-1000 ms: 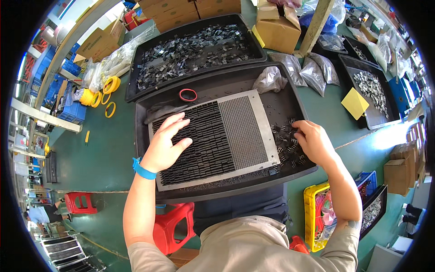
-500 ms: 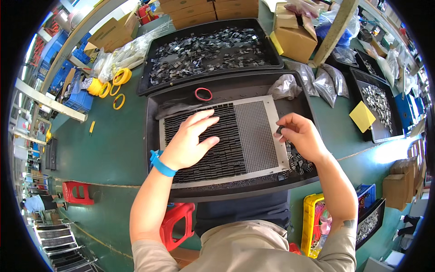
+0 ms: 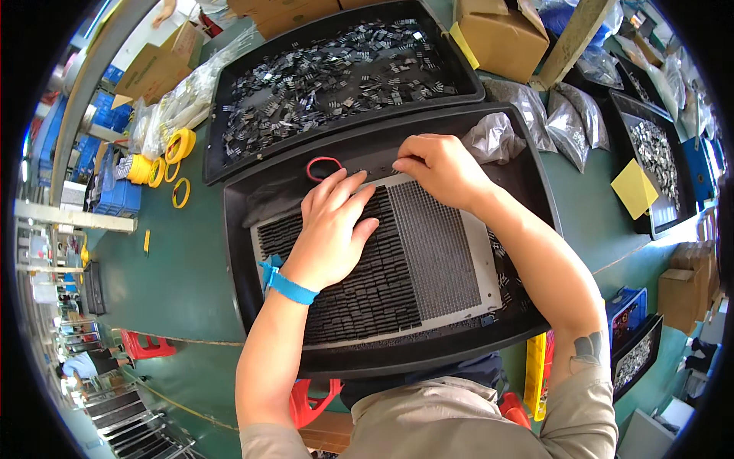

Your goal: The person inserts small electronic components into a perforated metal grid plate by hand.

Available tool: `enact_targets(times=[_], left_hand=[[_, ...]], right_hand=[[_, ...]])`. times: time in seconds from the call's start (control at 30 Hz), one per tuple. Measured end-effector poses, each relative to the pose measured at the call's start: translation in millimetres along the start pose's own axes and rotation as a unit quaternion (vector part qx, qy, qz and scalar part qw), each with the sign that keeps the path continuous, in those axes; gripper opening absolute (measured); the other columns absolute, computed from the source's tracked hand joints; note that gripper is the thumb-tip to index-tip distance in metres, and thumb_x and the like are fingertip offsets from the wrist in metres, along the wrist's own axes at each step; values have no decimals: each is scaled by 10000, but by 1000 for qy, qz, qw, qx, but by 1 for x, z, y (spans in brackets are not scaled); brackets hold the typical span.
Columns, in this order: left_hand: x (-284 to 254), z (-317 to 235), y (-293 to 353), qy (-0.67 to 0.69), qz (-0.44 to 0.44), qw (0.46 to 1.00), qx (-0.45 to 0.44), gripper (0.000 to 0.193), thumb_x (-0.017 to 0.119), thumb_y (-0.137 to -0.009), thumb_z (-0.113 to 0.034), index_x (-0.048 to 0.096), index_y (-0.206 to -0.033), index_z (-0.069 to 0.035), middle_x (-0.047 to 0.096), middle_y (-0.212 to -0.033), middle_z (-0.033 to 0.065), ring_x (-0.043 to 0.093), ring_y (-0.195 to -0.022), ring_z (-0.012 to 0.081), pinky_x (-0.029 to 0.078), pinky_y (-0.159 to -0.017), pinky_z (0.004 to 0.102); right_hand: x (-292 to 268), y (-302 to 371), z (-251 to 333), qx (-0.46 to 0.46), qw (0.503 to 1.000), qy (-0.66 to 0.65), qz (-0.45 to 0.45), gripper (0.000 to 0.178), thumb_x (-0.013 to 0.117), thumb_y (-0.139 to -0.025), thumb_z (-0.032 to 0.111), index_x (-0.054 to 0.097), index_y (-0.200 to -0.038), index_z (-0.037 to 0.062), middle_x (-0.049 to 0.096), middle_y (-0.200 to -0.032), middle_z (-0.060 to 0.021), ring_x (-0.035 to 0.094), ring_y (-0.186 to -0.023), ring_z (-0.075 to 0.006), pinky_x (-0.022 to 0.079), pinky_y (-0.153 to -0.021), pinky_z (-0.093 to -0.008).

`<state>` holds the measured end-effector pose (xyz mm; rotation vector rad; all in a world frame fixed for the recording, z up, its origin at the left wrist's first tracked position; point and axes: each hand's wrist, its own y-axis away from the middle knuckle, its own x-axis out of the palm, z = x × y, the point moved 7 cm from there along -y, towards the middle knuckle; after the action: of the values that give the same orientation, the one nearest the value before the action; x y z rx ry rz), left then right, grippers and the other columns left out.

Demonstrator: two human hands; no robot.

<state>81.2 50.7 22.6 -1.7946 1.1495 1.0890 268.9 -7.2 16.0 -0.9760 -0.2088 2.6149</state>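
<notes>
A light-framed perforated plate point(image 3: 443, 260) lies in a black tray point(image 3: 238, 283). Rows of small black parts point(image 3: 367, 298) fill its left and middle; bare holes show on the right. My left hand point(image 3: 330, 233), with a blue band point(image 3: 293, 289) at the wrist, lies over these rows, fingers stretched out and holding nothing. At the plate's far edge, my right hand point(image 3: 443, 170) is closed in a pinch. Whatever is between those fingertips is too small or hidden to make out. A red ring point(image 3: 324, 162) lies just beyond my left fingertips.
Behind stands a second black tray point(image 3: 329, 92) of loose black parts. Clear bags point(image 3: 567, 126) and a cardboard box point(image 3: 501, 38) are at the back right. Yellow tape rolls point(image 3: 180, 144) lie on the green table at left. A parts tray point(image 3: 650, 164) stands at far right.
My right hand has moved left and away from me, from the loose parts beside the plate to its far edge. My left hand stays over the rows. The view has shifted slightly.
</notes>
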Motion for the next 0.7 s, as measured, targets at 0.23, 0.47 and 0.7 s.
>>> enact_targets(times=[0.23,0.47,0.7], left_hand=[[6,2,-13,-9,28,1000,-2,523,760,-948,-233,640,-1406,-11,549,-1555,140,388,-1505,413,278,-1240,564],[9,1,-12,-16,16,1000,7,533,802,-919,-276,674,-1370,-24,569,-1528,137,385,-1496,441,278,-1225,610],[8,0,-10,-29,9,1000,0,554,800,-913,-263,672,-1408,-49,562,-1538,145,378,-1506,440,283,-1236,570]], right_hand=[[8,-8,-6,-22,999,-1,31,139,704,-941,81,698,-1046,-11,718,-974,-184,701,-943,-401,571,-845,-445],[11,-3,-7,-79,997,-9,-1,179,707,-917,35,677,-1087,-14,688,-1007,-163,686,-945,-397,568,-845,-450],[15,0,-5,-125,990,43,41,166,702,-904,51,678,-1066,22,689,-1012,-156,703,-921,-411,582,-779,-487]])
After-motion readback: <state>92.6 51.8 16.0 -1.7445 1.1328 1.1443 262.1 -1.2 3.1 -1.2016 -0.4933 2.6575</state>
